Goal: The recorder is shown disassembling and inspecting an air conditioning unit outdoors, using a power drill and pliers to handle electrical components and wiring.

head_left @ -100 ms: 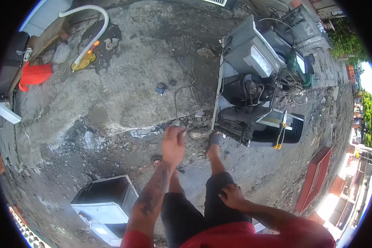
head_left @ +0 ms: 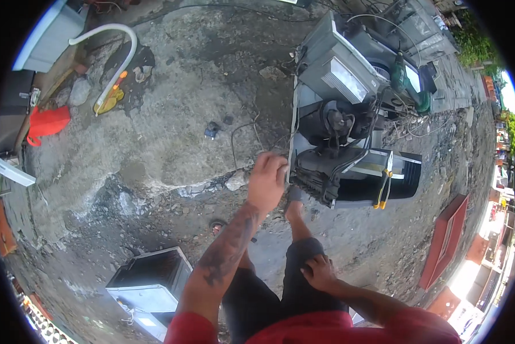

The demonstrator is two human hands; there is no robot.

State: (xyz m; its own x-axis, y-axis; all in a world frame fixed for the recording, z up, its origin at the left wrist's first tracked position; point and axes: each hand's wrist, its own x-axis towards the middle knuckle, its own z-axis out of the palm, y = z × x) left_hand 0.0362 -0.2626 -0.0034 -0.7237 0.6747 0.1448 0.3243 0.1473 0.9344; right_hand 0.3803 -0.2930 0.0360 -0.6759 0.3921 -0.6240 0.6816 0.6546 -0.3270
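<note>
My left hand [head_left: 267, 180] reaches forward, closed with its fingers curled in. Whatever is inside them, if anything, is hidden. It is next to the left edge of an opened grey appliance [head_left: 295, 132] with dark coils, hoses and a black rounded part inside. My right hand [head_left: 320, 273] rests on my right knee, fingers spread and holding nothing. Pliers with yellow and black handles [head_left: 382, 192] lie across the near part of the appliance. Farther back on it rests a green power drill [head_left: 402, 83].
A white-sided box-shaped unit [head_left: 148, 298] stands on the ground at lower left. At right lies a red frame [head_left: 445, 243]. A white hose [head_left: 132, 49], a red cloth-like item [head_left: 48, 123] and a small dark part [head_left: 211, 130] are on the rough concrete. Rubble lines the broken slab edge.
My left hand has moved right and forward, closer to the appliance's edge. My right hand stays on the knee. The view has shifted slightly.
</note>
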